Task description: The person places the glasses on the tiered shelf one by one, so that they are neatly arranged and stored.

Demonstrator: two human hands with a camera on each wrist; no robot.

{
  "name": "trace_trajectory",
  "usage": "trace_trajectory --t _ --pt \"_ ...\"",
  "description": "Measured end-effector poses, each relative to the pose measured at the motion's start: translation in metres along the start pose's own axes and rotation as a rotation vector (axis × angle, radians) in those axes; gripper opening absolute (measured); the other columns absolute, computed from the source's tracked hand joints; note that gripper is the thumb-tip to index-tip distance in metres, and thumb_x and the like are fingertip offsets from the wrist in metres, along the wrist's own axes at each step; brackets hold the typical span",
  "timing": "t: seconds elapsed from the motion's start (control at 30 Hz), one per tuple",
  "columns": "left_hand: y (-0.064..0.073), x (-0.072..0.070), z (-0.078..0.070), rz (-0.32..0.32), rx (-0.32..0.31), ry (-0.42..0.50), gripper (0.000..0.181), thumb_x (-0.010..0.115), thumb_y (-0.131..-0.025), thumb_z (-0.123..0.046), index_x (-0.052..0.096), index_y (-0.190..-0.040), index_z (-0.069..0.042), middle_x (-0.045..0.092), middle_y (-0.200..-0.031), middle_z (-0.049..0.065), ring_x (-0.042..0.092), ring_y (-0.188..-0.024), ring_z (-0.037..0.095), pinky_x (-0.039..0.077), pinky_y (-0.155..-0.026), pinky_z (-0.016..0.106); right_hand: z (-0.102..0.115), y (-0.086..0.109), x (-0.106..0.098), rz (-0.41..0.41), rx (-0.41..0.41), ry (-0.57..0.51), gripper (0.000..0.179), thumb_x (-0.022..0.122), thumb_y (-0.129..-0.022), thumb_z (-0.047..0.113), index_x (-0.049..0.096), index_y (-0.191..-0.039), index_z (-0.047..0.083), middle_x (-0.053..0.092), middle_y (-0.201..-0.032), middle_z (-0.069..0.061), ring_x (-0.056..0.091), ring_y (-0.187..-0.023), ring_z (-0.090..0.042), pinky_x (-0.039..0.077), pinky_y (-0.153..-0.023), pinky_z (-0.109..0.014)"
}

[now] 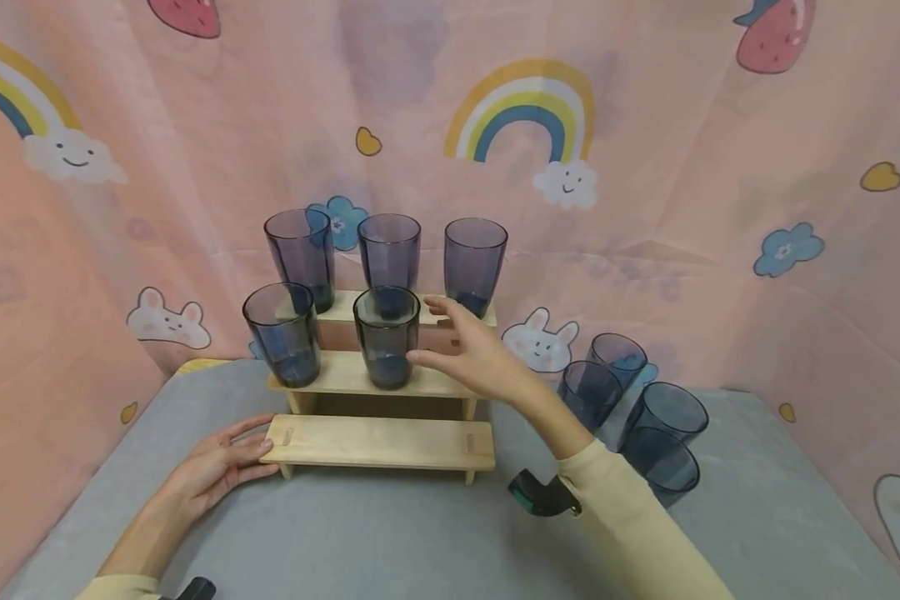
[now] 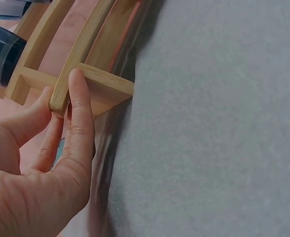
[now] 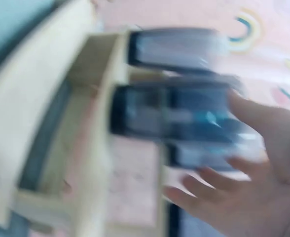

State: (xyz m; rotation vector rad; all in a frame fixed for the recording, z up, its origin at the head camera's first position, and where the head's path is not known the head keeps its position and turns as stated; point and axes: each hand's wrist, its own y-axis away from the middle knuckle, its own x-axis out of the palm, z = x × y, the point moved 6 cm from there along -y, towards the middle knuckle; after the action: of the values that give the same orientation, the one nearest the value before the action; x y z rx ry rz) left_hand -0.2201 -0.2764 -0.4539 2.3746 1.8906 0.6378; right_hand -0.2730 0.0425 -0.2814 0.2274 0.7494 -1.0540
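A pale wooden three-tier rack stands on the grey tabletop. My left hand pinches the left end of its lowest board; in the left wrist view the thumb and fingers lie on opposite sides of the board. My right hand, fingers spread, is just right of a dark tinted glass on the middle tier. Whether the thumb touches it I cannot tell; the right wrist view is blurred. Another glass stands on that tier's left end. Three purplish glasses stand upright on the top tier.
Several more tinted glasses stand grouped on the table to the right, partly behind the right forearm. A pink printed curtain hangs close behind the rack. The lowest tier's board is bare.
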Motion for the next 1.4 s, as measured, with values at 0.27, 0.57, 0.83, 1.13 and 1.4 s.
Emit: trace_trajectory --t 0.27,0.57,0.83,1.13,1.4 --pt "-0.001 0.003 0.001 0.018 0.012 -0.035 0.078 0.055 -0.100 -0.004 0.001 -0.155 0.003 0.058 -0.117 0.000 0.064 -0.103 0.017 0.058 -0.089 0.036 -0.011 0.050 -0.041 0.413 0.121 0.203 0.067 0.063 -0.096 0.041 0.038 -0.149 0.008 0.045 -0.147 -0.014 0.043 -0.134 -0.035 0.041 -0.107 -0.055" --pt "0.001 -0.002 -0.001 0.007 0.003 -0.015 0.078 0.058 -0.098 -0.004 0.004 -0.155 0.002 0.060 -0.115 -0.001 0.064 -0.104 0.018 0.057 -0.091 0.037 -0.040 0.101 -0.088 0.301 0.118 0.295 0.066 0.063 -0.095 0.044 0.043 -0.145 0.006 0.052 -0.140 -0.015 0.051 -0.126 -0.037 0.048 -0.097 -0.057" --pt "0.002 -0.002 -0.002 0.005 0.011 -0.024 0.079 0.058 -0.098 -0.005 0.003 -0.155 0.003 0.059 -0.116 0.000 0.064 -0.104 0.018 0.057 -0.091 0.036 -0.088 0.143 -0.132 0.112 0.088 0.319 0.065 0.072 -0.090 0.030 0.045 -0.145 0.007 0.047 -0.144 -0.021 0.046 -0.126 -0.048 0.044 -0.095 -0.066" --pt "0.002 -0.002 0.000 0.001 0.006 -0.012 0.078 0.057 -0.099 -0.004 0.003 -0.155 0.003 0.059 -0.115 -0.001 0.064 -0.103 0.018 0.057 -0.090 0.037 -0.146 0.185 -0.158 -0.083 0.103 0.186 0.092 0.070 -0.092 0.010 0.008 -0.159 0.023 0.017 -0.159 -0.019 0.028 -0.144 -0.029 0.043 -0.107 -0.028" --pt "0.001 -0.001 0.001 -0.005 -0.002 -0.013 0.079 0.057 -0.099 -0.005 0.002 -0.156 0.001 0.057 -0.117 0.000 0.063 -0.105 0.018 0.056 -0.092 0.038 -0.202 0.209 -0.144 -0.101 0.260 -0.048 0.081 0.050 -0.104 0.019 -0.011 -0.155 0.038 -0.001 -0.164 -0.007 0.009 -0.149 -0.032 0.037 -0.113 -0.045"
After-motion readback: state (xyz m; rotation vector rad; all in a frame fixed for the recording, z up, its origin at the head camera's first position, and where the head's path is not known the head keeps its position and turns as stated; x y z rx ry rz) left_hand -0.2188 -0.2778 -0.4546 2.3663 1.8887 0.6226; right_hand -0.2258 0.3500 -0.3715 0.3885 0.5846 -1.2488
